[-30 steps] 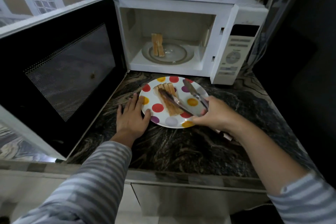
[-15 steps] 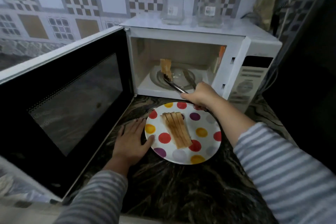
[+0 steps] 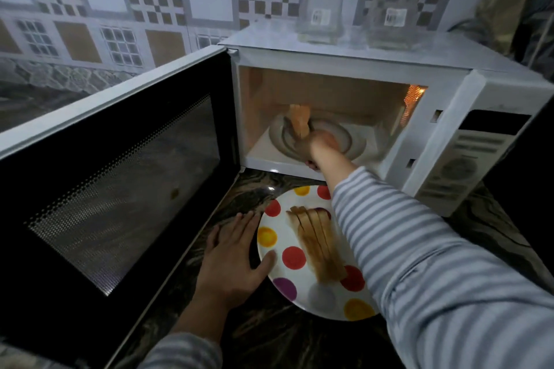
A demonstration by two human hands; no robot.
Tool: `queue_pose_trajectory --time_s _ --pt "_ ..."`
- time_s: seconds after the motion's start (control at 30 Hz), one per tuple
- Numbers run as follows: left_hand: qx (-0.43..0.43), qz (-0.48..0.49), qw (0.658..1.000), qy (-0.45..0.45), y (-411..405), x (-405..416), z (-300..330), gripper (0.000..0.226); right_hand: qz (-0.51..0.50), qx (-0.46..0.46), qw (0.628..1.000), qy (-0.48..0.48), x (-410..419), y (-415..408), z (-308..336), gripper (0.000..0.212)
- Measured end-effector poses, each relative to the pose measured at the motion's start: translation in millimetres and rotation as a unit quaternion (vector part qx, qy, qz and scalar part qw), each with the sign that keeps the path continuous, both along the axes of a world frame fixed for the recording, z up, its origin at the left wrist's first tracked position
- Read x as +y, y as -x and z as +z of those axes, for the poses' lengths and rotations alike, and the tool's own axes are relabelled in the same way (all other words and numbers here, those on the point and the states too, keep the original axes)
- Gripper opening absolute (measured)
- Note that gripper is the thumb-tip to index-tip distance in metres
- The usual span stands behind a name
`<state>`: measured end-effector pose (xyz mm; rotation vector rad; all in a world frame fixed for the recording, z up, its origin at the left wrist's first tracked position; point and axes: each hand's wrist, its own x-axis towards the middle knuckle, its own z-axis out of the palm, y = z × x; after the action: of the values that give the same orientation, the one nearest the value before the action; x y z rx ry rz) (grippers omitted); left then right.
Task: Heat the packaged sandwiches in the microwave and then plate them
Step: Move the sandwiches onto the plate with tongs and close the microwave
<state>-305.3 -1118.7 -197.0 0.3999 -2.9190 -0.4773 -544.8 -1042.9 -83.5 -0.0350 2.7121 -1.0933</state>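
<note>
The white microwave (image 3: 449, 93) stands with its door (image 3: 120, 188) swung wide to the left and its lamp lit. One sandwich half (image 3: 299, 121) stands upright on the glass turntable (image 3: 353, 140). My right hand (image 3: 322, 146) reaches inside right beside it, closed on tongs that the hand mostly hides. A polka-dot plate (image 3: 278, 254) lies on the counter in front of the microwave and carries another sliced sandwich (image 3: 317, 245). My left hand (image 3: 230, 260) rests flat on the counter, fingers spread, its thumb against the plate's left rim.
Two clear plastic containers (image 3: 320, 18) (image 3: 392, 24) sit on top of the microwave. The open door blocks the counter to the left. The control panel (image 3: 467, 164) is at the right. The dark marbled counter (image 3: 269, 338) runs toward me.
My right hand with the tongs has moved from the plate up and into the microwave, close to the upright sandwich. The left hand has stayed at the plate's rim. The view moved closer.
</note>
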Motion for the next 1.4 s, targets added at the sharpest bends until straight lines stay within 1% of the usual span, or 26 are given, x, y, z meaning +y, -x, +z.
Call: queue_pose_trajectory --time_s 0.1,0.17,0.27,0.33,0.43,0.63,0.73,0.9,0.97,1.17,1.27,1.4 --pt "-0.011 -0.009 1.000 0.015 -0.9 0.3 1.9 0.082 0.025 0.039 0.998 -0.031 -1.5 1.5 -4.1 0.036" --pt "-0.013 -0.012 1.000 0.018 -1.5 1.0 2.8 0.079 0.030 0.060 0.997 -0.039 2.4 -5.2 0.1 0.037" --pt "-0.012 -0.012 1.000 0.016 -1.5 1.2 2.1 0.079 0.027 0.053 0.997 -0.039 8.9 -7.0 2.4 0.032" --pt "-0.016 -0.013 1.000 0.015 -1.0 1.8 2.0 0.079 0.027 0.038 0.998 -0.030 15.6 -8.0 3.3 0.024" --pt "-0.023 -0.013 1.000 0.007 -1.5 1.8 1.9 0.079 0.030 0.038 0.998 -0.033 35.4 -16.5 7.0 0.027" --pt "-0.032 -0.016 0.999 0.003 0.1 3.2 1.7 0.083 0.085 0.088 0.991 -0.059 99.5 -70.3 20.7 0.031" --pt "-0.032 -0.015 0.999 0.010 1.0 4.0 0.7 0.085 0.089 0.094 0.991 -0.040 137.4 -103.8 21.4 0.023" --pt "-0.036 -0.006 0.999 0.032 1.7 6.0 -0.7 0.087 0.079 0.079 0.994 0.007 182.7 -148.2 5.5 0.017" --pt "-0.042 -0.007 0.998 0.037 3.2 5.2 -0.5 0.089 0.071 0.075 0.995 0.003 197.1 -160.8 -7.3 0.021" --pt "-0.044 -0.009 0.998 0.049 4.1 4.2 -2.0 0.090 0.075 0.076 0.993 -0.050 223.1 -186.4 -43.6 0.032" --pt "-0.039 -0.009 0.998 0.049 4.8 4.0 -2.3 0.090 0.083 0.071 0.992 -0.068 225.0 -192.3 -52.3 0.041" --pt "-0.040 -0.010 0.998 0.052 5.3 2.9 -3.2 0.090 0.085 0.075 0.990 -0.081 223.4 -192.6 -56.6 0.044"
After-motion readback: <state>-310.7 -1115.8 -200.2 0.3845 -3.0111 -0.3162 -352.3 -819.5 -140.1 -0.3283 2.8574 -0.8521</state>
